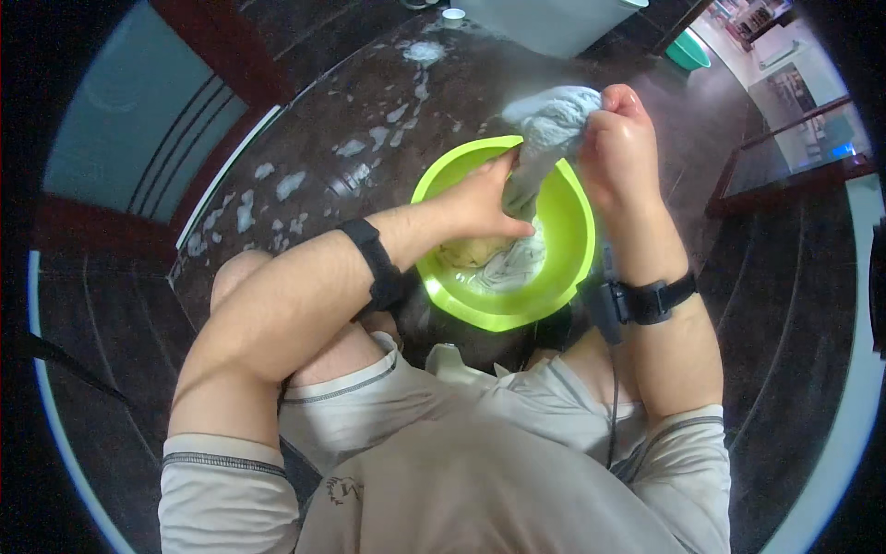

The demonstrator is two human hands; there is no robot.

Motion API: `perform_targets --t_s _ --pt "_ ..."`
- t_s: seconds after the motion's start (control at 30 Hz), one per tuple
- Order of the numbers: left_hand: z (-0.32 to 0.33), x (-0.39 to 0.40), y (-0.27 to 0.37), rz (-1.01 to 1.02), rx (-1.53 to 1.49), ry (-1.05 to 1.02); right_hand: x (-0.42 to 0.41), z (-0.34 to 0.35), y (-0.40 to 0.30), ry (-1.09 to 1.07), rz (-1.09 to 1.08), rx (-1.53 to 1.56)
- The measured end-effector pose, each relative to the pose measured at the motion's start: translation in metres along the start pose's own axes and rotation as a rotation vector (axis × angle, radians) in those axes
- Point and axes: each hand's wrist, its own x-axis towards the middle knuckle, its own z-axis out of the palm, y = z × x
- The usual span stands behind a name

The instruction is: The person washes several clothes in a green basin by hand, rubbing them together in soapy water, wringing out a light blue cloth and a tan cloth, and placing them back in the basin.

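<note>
My right hand [619,149] grips one end of a wet, pale grey-white cloth [557,121], raised over the far right rim of a lime-green plastic basin [477,315]. The cloth is bunched at the fist, and its lower part hangs into the basin. My left hand [481,197] reaches over the basin's left side, thumb spread wide from the fingers, against the hanging cloth. Part of its fingers is hidden. Inside the basin lie more wet white fabric [516,266] and a yellowish patch [467,253], cloth or liquid, I cannot tell.
Foam [289,184] spots the dark wet floor [332,104] on the left. A small white cup [453,18] stands at the back by a pale bin-like object [547,24]. A teal basin [687,50] sits far right. A framed glass door [149,111] is at left.
</note>
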Motion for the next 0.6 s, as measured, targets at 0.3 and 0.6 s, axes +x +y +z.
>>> perform_targets --t_s 0.3,0.6 --pt "0.016 0.046 0.002 -0.011 -0.095 0.249 0.008 0.017 -0.050 -0.010 -0.100 0.327" --pt "0.008 0.072 0.010 -0.026 -0.461 0.083 0.018 -0.020 -0.084 0.065 -0.223 0.125"
